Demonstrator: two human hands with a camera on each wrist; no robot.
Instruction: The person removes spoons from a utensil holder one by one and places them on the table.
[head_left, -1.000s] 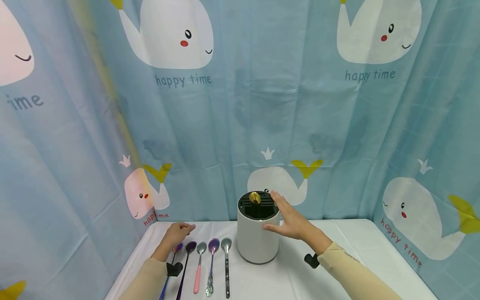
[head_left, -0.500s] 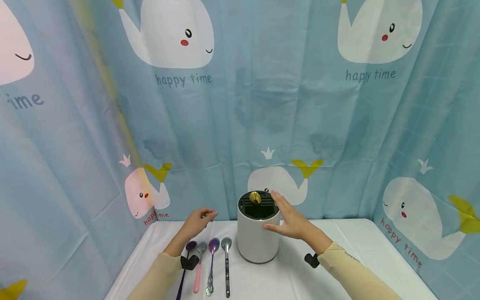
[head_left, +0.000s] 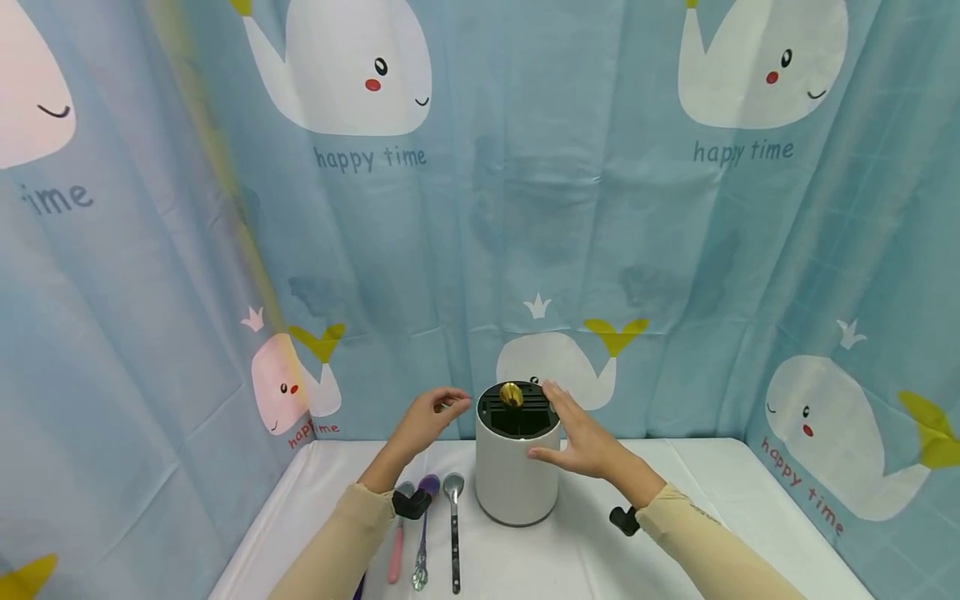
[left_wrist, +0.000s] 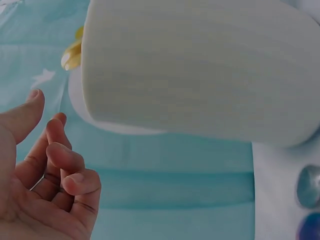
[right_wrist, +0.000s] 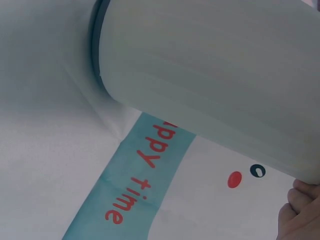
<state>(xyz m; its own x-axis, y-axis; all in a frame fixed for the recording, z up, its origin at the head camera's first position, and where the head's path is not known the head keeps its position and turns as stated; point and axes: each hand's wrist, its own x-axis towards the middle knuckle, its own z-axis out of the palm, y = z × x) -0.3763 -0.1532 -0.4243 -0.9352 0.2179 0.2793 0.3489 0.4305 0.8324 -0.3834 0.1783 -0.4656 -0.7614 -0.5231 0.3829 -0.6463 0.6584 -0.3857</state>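
A white cylindrical utensil holder [head_left: 517,483] with a black slotted top stands upright on the table. The bowl of a gold spoon [head_left: 512,395] sticks up from its slots. My right hand [head_left: 588,442] rests against the holder's right side, fingers stretched along the rim and thumb at the front; the right wrist view catches only some fingers [right_wrist: 302,212] at its edge. Just left of the rim hovers my left hand [head_left: 423,421], apart from the holder. The left wrist view shows its thumb and loosely bent fingers [left_wrist: 80,197] with nothing between them.
Left of the holder, spoons lie in a row: one with a dark handle [head_left: 454,533], a purple one [head_left: 422,554] and one with a pink handle [head_left: 396,554]. My left forearm covers part of the row. A blue whale-print curtain [head_left: 555,250] hangs close behind the table.
My left hand has moved right and up from above the leftmost spoons to beside the holder's top, hiding different spoons along the way. My right hand has stayed on the holder.
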